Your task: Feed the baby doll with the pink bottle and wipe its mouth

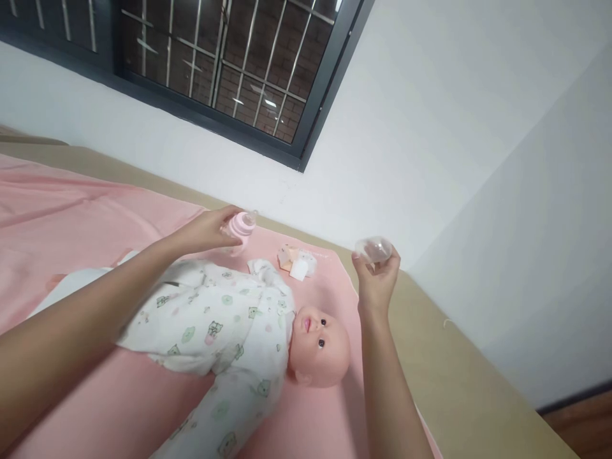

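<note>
My left hand (215, 228) is closed around a baby bottle (241, 224) with a pink collar and a clear teat that points up and to the right. In my right hand (380, 277) is a clear, rounded bottle cap (373, 249), gripped between thumb and fingers and apart from the bottle. Below and between my hands a baby doll (320, 347) lies on its back, its head toward the right. It wears a white outfit (215, 325) printed with small green animals. My left forearm passes over the doll's lower body and hides part of it.
A pink blanket (329, 408) lies under the doll, on a tan mattress (459, 376). Small crumpled white and orange pieces (297, 261) rest on the blanket beyond the doll's shoulder. A white wall (406, 127) with a dark-framed, barred window (306, 137) borders the far side.
</note>
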Available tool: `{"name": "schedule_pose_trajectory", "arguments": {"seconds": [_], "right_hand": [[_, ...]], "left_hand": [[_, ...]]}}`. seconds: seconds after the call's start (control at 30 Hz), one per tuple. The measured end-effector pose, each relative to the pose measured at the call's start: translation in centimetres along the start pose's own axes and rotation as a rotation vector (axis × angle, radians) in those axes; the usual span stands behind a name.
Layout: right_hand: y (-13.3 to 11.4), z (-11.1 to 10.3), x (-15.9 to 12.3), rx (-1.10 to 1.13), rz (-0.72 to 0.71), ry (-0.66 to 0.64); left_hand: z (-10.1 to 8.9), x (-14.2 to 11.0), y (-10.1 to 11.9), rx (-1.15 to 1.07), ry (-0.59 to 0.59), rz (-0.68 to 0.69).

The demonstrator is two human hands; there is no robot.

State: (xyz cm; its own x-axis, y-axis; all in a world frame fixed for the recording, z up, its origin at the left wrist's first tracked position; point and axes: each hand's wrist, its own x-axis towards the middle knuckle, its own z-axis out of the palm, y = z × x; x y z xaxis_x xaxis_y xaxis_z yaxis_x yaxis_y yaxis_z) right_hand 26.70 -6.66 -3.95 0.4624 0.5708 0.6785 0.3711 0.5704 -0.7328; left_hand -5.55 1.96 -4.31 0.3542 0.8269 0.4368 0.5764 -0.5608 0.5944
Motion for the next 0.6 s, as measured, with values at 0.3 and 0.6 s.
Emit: {"name": "schedule_pose_trajectory", "arguments": {"seconds": [0.3,0.6], "right_hand": [[12.8,-4.6,-1.4,-0.578,0.387,-0.075],[14.8,-5.9,-2.5,-0.693,0.495,-0.144]], "left_hand": [[0.8,0.7,-5.0,0.136,-0.110,-0.139],[1.2,0.6,-6.4,0.225,-0.181,-0.222]]}}
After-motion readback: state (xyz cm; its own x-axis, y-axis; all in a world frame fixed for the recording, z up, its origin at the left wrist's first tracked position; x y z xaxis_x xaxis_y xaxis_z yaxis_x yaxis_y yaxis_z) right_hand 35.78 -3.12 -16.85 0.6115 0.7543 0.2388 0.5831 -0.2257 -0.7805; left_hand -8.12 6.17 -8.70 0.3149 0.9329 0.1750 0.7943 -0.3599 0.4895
